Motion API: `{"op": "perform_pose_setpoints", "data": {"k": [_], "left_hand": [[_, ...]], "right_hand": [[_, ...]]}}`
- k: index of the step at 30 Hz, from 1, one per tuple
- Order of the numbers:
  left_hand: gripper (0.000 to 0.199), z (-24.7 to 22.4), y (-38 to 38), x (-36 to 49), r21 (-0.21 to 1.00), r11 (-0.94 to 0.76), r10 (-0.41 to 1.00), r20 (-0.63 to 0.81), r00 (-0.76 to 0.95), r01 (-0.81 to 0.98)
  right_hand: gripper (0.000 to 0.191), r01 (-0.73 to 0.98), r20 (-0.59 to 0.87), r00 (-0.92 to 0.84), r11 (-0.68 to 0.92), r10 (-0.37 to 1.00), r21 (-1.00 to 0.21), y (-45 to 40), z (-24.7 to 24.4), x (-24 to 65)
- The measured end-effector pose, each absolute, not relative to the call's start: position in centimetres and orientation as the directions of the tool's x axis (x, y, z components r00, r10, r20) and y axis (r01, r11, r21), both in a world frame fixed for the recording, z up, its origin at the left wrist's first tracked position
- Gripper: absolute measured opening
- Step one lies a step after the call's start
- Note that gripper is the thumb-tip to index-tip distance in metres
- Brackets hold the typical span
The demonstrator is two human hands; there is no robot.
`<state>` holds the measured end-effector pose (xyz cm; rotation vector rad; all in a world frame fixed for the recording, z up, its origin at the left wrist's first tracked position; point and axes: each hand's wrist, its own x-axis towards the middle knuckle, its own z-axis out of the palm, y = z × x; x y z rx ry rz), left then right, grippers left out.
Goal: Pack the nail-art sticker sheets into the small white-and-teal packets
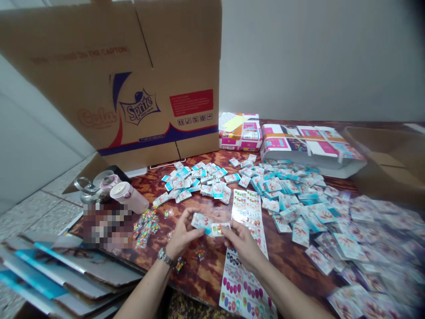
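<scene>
Paper packet (201, 221), thin and white with teal edging, pinched narrowly in the left hand (179, 235), above the middle of the tabletop (202, 281). Small printed card (218, 229), its detail hard to make out, pinched by the right hand (241, 243), just beside the packet. Both light and flimsy-looking, easily bent, so best taken by the edges. Sticker sheets (249, 208) beneath the right hand; heap of packets (299, 208) toward the tabletop's right edge; cardboard carton (133, 102) along the far edge.
</scene>
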<state>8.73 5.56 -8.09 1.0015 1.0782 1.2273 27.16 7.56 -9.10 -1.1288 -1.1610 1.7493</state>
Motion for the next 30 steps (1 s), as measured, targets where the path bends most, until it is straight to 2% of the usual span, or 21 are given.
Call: {"op": "perform_pose_setpoints", "data": {"k": [3, 7, 11, 13, 17, 20, 23, 26, 30], "left_hand": [[0.049, -7.9, 5.1, 8.4, 0.962, 0.086, 0.994, -0.064, 0.092, -0.261], [0.048, -7.7, 4.8, 8.3, 0.976, 0.041, 0.989, -0.009, 0.150, -0.214], [0.039, -7.7, 4.0, 9.2, 0.998, -0.058, 0.989, 0.058, 0.135, -0.004], [0.035, -7.8, 3.7, 9.7, 0.985, -0.118, 0.988, 0.103, 0.112, 0.128], [0.040, -8.1, 3.3, 10.0, 0.893, -0.238, 0.969, 0.193, 0.153, 0.382], [0.046, -8.3, 3.1, 10.1, 0.733, -0.382, 0.923, 0.279, 0.264, 0.563], [0.048, -8.7, 2.8, 10.6, 0.624, -0.415, 0.909, 0.314, 0.274, 0.662], [0.049, -9.2, 2.4, 11.4, 0.607, -0.361, 0.931, 0.285, 0.230, 0.708], [0.051, -9.7, 2.0, 12.3, 0.585, -0.314, 0.946, 0.262, 0.192, 0.748]], "right_hand": [[0.026, -0.100, -0.286, -0.368, -0.343, 0.885, -0.934, 7.7, -9.5, 27.5], [0.026, -0.006, -0.289, -0.425, -0.322, 0.858, -0.947, 7.9, -8.7, 28.0], [0.025, 0.268, -0.075, -0.307, 0.010, 0.949, -0.963, 7.9, -7.4, 28.3], [0.026, 0.332, 0.002, -0.285, 0.101, 0.958, -0.938, 8.0, -7.2, 28.4], [0.023, 0.135, -0.094, -0.454, -0.035, 0.886, -0.990, 8.3, -7.9, 28.8], [0.022, 0.059, -0.115, -0.552, -0.099, 0.826, -0.993, 8.5, -8.4, 29.2], [0.022, 0.038, -0.072, -0.576, -0.062, 0.814, -0.997, 8.6, -8.4, 29.4], [0.023, 0.062, -0.060, -0.606, -0.028, 0.793, -0.998, 8.6, -8.4, 29.4], [0.017, 0.177, -0.075, -0.475, 0.011, 0.877, -0.984, 8.4, -8.8, 29.0]]}}
